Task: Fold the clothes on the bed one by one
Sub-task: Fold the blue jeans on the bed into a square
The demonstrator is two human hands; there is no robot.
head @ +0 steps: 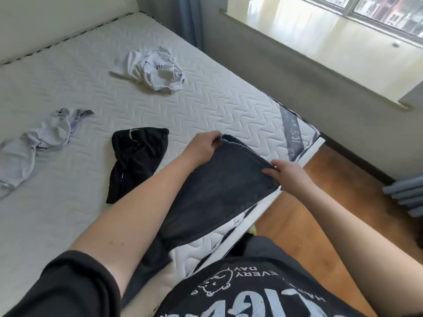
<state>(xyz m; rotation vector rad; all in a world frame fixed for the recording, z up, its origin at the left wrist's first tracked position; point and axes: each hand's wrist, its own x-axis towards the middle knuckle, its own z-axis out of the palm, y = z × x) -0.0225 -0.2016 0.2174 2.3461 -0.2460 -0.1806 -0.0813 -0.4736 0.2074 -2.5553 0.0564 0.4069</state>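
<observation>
The dark jeans [219, 191] lie along the bed's [68, 202] near edge, close to its right corner, with part of them trailing toward the person's body. The left hand [203, 145] pinches the far corner of the jeans' end, fingers curled round the cloth. The right hand [283, 173] grips the other corner of that end, at the bed's edge. Just left of the jeans lies a black garment [135, 159], crumpled. A pale grey garment [36, 145] lies near the left edge, and a white shirt [153, 67] sits bunched farther back, well apart from the others.
</observation>
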